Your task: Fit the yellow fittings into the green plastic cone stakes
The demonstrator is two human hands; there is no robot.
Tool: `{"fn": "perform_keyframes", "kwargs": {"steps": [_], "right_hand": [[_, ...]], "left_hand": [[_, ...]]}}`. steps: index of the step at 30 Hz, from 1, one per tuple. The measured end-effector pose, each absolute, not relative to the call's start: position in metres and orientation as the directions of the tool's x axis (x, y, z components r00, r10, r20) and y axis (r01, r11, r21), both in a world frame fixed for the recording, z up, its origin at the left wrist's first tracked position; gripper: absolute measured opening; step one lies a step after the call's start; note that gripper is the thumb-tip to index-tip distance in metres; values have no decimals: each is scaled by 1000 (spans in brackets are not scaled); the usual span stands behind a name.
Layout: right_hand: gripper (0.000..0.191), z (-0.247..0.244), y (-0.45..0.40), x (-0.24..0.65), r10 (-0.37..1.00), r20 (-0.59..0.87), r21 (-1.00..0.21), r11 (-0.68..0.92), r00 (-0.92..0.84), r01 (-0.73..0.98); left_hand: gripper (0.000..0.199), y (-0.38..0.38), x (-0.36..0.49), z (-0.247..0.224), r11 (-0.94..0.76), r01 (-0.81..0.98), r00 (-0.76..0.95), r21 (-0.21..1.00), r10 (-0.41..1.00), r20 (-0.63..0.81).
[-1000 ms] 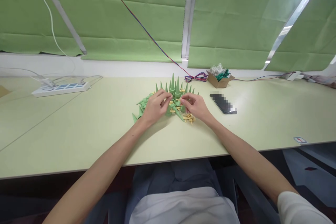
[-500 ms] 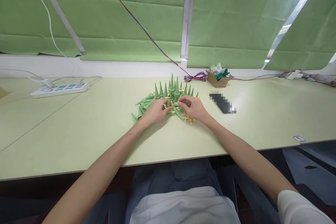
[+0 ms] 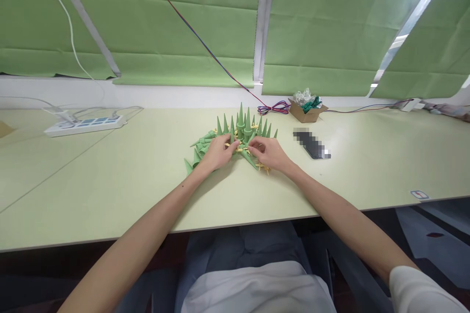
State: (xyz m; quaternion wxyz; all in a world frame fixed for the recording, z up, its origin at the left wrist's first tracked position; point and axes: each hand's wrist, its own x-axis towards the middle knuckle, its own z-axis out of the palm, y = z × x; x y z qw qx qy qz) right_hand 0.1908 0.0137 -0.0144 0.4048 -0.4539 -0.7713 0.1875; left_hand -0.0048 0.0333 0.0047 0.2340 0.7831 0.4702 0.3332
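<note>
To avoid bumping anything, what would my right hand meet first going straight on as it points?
Your right hand would probably meet your left hand first, though depth is unclear and it might brush the small yellow pieces between them.

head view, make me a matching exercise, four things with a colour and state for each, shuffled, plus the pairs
1. cones
2. box
3. phone
4. power strip

A. black, lying flat
B. white, with cords running from it
C. green, many standing upright
D. brown, open-topped, filled

Pairs: 1-C, 2-D, 3-A, 4-B
</note>
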Motion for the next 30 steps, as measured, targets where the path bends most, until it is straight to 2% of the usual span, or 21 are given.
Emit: {"fn": "perform_keyframes", "kwargs": {"steps": [6,22,30], "right_hand": [[10,-15,14,191,851,454,-654,520,-264,550],[14,-15,12,191,841,453,-703,542,-296,461],[15,-13,11,190,838,436,-677,545,-327,494]], "left_hand": [[28,35,-5,4,-424,544,289,724,905,313],[31,29,0,6,-433,433,343,791,890,300],[34,27,0,6,-432,421,358,798,887,291]]}}
